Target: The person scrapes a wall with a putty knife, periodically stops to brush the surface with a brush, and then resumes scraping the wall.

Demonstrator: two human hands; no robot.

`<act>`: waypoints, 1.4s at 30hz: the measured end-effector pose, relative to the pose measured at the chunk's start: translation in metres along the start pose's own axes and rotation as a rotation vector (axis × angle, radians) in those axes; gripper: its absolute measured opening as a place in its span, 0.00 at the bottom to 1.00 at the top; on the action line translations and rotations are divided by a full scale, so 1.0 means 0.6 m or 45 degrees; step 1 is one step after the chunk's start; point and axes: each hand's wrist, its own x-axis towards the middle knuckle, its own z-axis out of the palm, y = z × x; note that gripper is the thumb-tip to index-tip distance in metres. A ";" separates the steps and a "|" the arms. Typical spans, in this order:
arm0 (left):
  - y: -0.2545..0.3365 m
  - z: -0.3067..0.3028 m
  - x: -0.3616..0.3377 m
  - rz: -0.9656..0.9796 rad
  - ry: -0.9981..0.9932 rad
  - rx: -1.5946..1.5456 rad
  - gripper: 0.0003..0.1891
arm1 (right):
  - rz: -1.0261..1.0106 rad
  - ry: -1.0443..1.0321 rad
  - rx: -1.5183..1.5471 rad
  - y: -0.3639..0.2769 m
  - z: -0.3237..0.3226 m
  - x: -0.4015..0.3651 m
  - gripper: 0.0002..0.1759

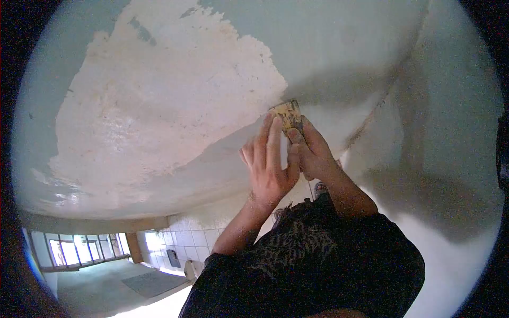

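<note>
While I watched through the head camera, both hands were raised against a wall point(371, 63) of pale grey-green paint, at the edge of a large bare plaster patch point(159, 106) where the paint was gone. The right hand point(314, 156) was closed around the handle of a scraper point(288, 114), its fingers wrapped tight and the handle hidden inside the fist. The left hand point(270, 167) lay flat beside it, fingers straight and together, their tips pressing the back of the blade. The blade, caked yellowish, touched the wall right at the paint line. I judged the scraper light and stiff, its thin blade likely to flex a little and its crusted face gritty rather than slippery. The handle was the place to hold it, with a flat hand steadying the blade, clear of its edge.
</note>
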 end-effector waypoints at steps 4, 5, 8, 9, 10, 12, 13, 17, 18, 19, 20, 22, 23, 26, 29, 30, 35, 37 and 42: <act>0.002 0.018 -0.001 0.013 -0.223 0.200 0.26 | -0.113 -0.066 -0.122 0.006 -0.022 0.005 0.17; 0.012 0.021 0.005 0.039 -0.236 0.260 0.25 | -0.233 -0.041 -0.136 0.002 -0.032 0.006 0.18; 0.017 0.026 0.004 0.040 -0.229 0.325 0.25 | -0.220 -0.101 -0.061 -0.002 -0.037 0.009 0.21; 0.017 0.027 0.006 0.025 -0.235 0.330 0.25 | -0.209 -0.112 -0.058 -0.001 -0.039 0.013 0.21; 0.017 0.027 0.008 0.040 -0.232 0.336 0.25 | -0.271 -0.129 -0.115 0.001 -0.042 0.018 0.22; 0.016 0.029 0.007 0.036 -0.239 0.340 0.26 | -0.315 -0.156 -0.174 0.002 -0.047 0.024 0.23; 0.015 0.031 0.006 0.027 -0.243 0.331 0.26 | -0.309 -0.176 -0.187 0.000 -0.048 0.027 0.23; 0.019 0.033 0.007 0.023 -0.203 0.345 0.26 | -0.143 -0.207 -0.129 -0.013 -0.048 0.029 0.23; 0.018 0.032 0.016 0.024 -0.191 0.345 0.26 | -0.153 -0.210 -0.135 -0.014 -0.046 0.036 0.23; 0.019 0.027 0.024 0.008 -0.188 0.306 0.26 | -0.326 -0.164 -0.141 -0.011 -0.041 0.042 0.23; 0.020 0.022 0.023 -0.019 -0.193 0.269 0.26 | -0.488 -0.122 -0.142 -0.007 -0.036 0.040 0.23; 0.020 0.019 0.018 -0.001 -0.208 0.303 0.26 | -0.505 -0.106 -0.175 -0.006 -0.035 0.036 0.24; 0.016 0.019 0.021 0.048 -0.212 0.335 0.26 | -0.549 -0.071 -0.208 -0.008 -0.035 0.042 0.25; 0.017 0.029 0.014 0.049 -0.191 0.356 0.26 | -0.218 -0.192 -0.099 -0.002 -0.049 0.030 0.25; 0.019 0.027 0.020 0.004 -0.181 0.317 0.26 | -0.357 -0.182 -0.125 -0.016 -0.048 0.036 0.25; 0.020 0.026 0.024 0.010 -0.154 0.302 0.27 | -0.348 -0.192 -0.131 -0.010 -0.049 0.034 0.25; 0.020 0.034 0.010 0.020 -0.257 0.391 0.29 | -0.197 -0.235 -0.106 -0.017 -0.058 0.028 0.26; 0.024 0.034 0.011 -0.003 -0.233 0.336 0.29 | -0.179 -0.233 -0.094 0.007 -0.059 0.033 0.25; 0.021 0.035 0.017 0.013 -0.229 0.335 0.30 | -0.414 -0.124 -0.003 0.018 -0.047 0.038 0.25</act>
